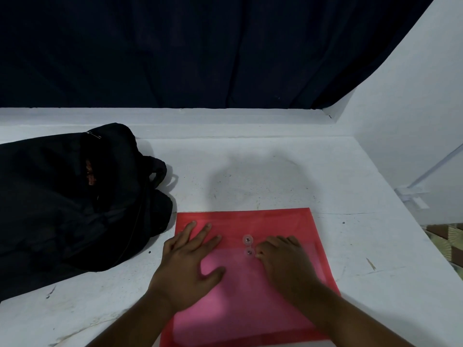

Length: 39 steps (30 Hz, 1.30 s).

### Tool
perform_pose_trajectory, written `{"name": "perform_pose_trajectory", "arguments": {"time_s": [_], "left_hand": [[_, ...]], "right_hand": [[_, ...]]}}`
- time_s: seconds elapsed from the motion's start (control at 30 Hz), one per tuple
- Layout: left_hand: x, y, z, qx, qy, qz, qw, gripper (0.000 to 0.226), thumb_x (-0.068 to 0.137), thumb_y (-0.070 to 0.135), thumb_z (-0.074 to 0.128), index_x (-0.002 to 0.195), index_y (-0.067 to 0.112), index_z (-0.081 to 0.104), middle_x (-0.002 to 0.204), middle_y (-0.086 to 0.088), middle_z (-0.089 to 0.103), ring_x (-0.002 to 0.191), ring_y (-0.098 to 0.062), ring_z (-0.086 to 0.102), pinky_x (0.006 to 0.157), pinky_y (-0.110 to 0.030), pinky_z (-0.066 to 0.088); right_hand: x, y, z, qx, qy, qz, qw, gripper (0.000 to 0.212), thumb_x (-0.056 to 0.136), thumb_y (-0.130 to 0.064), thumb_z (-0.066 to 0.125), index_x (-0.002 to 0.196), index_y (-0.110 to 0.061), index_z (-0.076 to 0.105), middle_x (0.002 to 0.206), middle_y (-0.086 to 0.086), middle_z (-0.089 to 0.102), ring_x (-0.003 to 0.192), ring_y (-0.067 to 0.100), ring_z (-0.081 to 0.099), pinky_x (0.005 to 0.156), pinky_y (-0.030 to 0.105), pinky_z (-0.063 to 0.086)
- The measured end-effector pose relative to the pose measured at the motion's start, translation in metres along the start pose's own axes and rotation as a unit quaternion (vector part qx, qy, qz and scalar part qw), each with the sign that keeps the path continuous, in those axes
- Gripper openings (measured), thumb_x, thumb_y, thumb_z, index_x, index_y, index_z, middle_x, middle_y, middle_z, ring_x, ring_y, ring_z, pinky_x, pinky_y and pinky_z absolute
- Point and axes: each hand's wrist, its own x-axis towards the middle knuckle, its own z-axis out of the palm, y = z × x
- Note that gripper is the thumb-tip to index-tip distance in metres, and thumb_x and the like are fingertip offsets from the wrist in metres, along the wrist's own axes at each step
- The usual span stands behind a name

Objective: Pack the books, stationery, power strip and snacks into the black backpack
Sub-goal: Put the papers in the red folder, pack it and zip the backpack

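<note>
A red translucent plastic document envelope point(250, 291) lies flat on the white table in front of me, flap side up, with two round string buttons point(248, 245) near its middle. My left hand point(190, 261) presses flat on the envelope's left part with spread, straight fingers. My right hand point(283, 259) rests on the envelope just right of the buttons, its fingers curled with the tips by the lower button; whether it pinches the string I cannot tell. The black backpack point(70, 196) lies on its side at the left, its top partly unzipped, showing something reddish inside.
The white table point(275, 171) ends at a low white ledge at the back and a white wall point(413, 121) on the right. A dark blue curtain point(200, 51) hangs behind. Patterned floor point(448, 239) shows at the right edge.
</note>
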Motion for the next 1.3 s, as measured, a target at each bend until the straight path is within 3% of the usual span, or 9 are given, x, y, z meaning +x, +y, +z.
{"name": "perform_pose_trajectory", "arguments": {"time_s": [0.4,0.5,0.67,0.77,0.83,0.9,1.03,1.17,1.3], "left_hand": [[0.000,0.000,0.000,0.002,0.004,0.004,1.000,0.074,0.081,0.081,0.036,0.148,0.050,0.036,0.162,0.024,0.011,0.153,-0.005,-0.011,0.119,-0.029,0.000],[-0.001,0.000,-0.001,0.000,0.002,0.007,1.000,0.074,0.082,0.081,0.036,0.148,0.050,0.036,0.162,0.023,0.012,0.153,-0.006,-0.011,0.118,-0.028,-0.002],[0.000,0.000,-0.001,-0.006,0.004,0.011,1.000,0.074,0.082,0.080,0.037,0.149,0.049,0.036,0.163,0.023,0.010,0.153,-0.006,-0.012,0.119,-0.028,-0.004],[0.000,-0.001,0.000,-0.013,0.009,0.012,1.000,0.073,0.083,0.079,0.040,0.149,0.047,0.039,0.163,0.021,0.014,0.154,-0.008,-0.008,0.119,-0.030,-0.001],[0.000,-0.001,0.002,-0.013,0.013,0.012,1.000,0.072,0.083,0.079,0.042,0.148,0.046,0.041,0.163,0.020,0.018,0.154,-0.009,-0.005,0.119,-0.031,0.001],[0.000,-0.002,0.002,-0.010,0.013,0.012,1.000,0.072,0.083,0.079,0.042,0.148,0.047,0.041,0.163,0.021,0.017,0.154,-0.008,-0.006,0.119,-0.030,0.001],[0.000,-0.002,0.003,-0.013,0.017,0.014,1.000,0.072,0.083,0.078,0.043,0.148,0.046,0.042,0.162,0.021,0.017,0.154,-0.009,-0.004,0.119,-0.031,0.001],[-0.001,-0.002,0.003,-0.013,0.012,0.012,1.000,0.073,0.082,0.079,0.041,0.148,0.047,0.040,0.163,0.021,0.016,0.154,-0.009,-0.006,0.120,-0.034,0.005],[-0.001,-0.002,0.003,-0.010,0.014,0.015,1.000,0.073,0.082,0.079,0.040,0.148,0.047,0.039,0.163,0.021,0.015,0.154,-0.009,-0.006,0.120,-0.033,0.004]], "right_hand": [[0.005,-0.024,-0.019,-0.018,-0.021,-0.035,0.999,0.012,0.065,-0.029,0.059,0.056,-0.028,0.065,0.053,-0.011,0.061,0.047,0.004,0.054,0.055,0.021,0.046],[0.005,-0.016,-0.020,-0.031,-0.043,-0.021,0.998,0.019,0.069,-0.029,0.052,0.052,-0.029,0.061,0.050,-0.012,0.057,0.043,0.003,0.051,0.055,0.022,0.045],[0.006,-0.009,-0.019,-0.084,-0.093,-0.044,0.991,0.018,0.054,-0.024,0.081,0.056,-0.026,0.063,0.053,-0.010,0.057,0.043,0.008,0.052,0.055,0.026,0.046],[0.012,-0.018,-0.026,-0.094,-0.122,-0.072,0.985,0.020,0.062,-0.015,0.081,0.079,-0.022,0.073,0.073,-0.004,0.068,0.063,0.016,0.063,0.071,0.034,0.048],[0.013,-0.019,-0.025,-0.107,-0.142,-0.103,0.979,0.027,0.087,-0.008,0.057,0.111,-0.015,0.068,0.105,0.004,0.069,0.093,0.026,0.064,0.091,0.041,0.040],[0.013,-0.021,-0.025,-0.110,-0.149,-0.105,0.977,0.033,0.092,-0.006,0.046,0.119,-0.013,0.063,0.113,0.006,0.067,0.101,0.028,0.061,0.095,0.041,0.036],[0.013,-0.024,-0.024,-0.096,-0.150,-0.084,0.980,0.027,0.091,-0.009,0.049,0.110,-0.015,0.067,0.101,0.004,0.070,0.089,0.026,0.064,0.089,0.040,0.039],[0.011,-0.024,-0.016,-0.090,-0.096,-0.096,0.987,0.007,0.068,-0.020,0.075,0.073,-0.020,0.071,0.059,-0.003,0.064,0.049,0.015,0.057,0.060,0.031,0.047],[0.009,-0.020,-0.008,-0.063,-0.028,-0.122,0.990,0.005,0.070,-0.024,0.073,0.069,-0.023,0.068,0.059,-0.006,0.063,0.048,0.012,0.055,0.058,0.029,0.047]]}}
